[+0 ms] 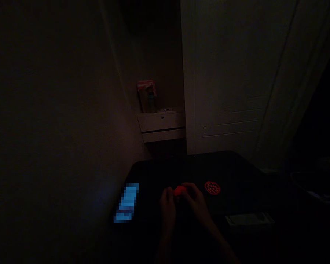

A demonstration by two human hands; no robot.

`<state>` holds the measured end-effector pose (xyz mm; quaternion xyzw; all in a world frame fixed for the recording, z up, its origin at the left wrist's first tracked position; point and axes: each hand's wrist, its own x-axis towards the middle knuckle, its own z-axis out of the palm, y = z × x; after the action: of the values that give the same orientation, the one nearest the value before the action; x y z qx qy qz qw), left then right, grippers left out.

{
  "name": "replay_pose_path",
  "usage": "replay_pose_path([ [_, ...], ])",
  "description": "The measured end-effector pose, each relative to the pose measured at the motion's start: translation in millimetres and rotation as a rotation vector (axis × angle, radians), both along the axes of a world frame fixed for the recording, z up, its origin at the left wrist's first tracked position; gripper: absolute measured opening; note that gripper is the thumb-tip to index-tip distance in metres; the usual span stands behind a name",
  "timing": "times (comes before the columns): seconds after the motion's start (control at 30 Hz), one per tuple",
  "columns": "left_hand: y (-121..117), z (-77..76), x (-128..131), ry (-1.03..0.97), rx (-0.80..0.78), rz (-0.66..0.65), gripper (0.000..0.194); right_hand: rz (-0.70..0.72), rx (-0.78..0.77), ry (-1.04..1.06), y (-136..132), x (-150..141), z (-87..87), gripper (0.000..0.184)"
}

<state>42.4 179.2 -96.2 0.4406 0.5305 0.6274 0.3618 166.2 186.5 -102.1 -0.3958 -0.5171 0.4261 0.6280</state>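
Note:
A small bright red object point(179, 190) is held between my two hands above a dark table; the dim light hides its exact kind. My right hand point(196, 201) is closed, with its thumb and fingers pinching the red object from the right. On its other side, my left hand point(168, 205) has its fingers drawn together at the object's left edge. To the right of my hands lies a round red piece point(212, 188) with many pale spots; I cannot tell whether these are openings or small things in it.
A lit, pixelated blue screen point(127, 203) is on the left of the dark table point(165, 168). At the right front lies a flat pale box point(249, 219). Behind are a drawer unit point(163, 124) with a red-topped bag point(147, 95), and a pale panel point(225, 73).

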Motion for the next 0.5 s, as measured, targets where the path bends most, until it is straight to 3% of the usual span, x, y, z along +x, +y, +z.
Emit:
replay_pose_path([
  [0.33,-0.8,1.1,-0.6,0.024,0.082,-0.060,0.051,-0.010,-0.004,0.027,1.4,-0.4,1.5,0.042],
  [0.5,-1.7,-0.8,-1.0,0.067,0.083,-0.060,0.052,0.013,-0.001,0.010,1.0,0.0,1.9,0.041],
])
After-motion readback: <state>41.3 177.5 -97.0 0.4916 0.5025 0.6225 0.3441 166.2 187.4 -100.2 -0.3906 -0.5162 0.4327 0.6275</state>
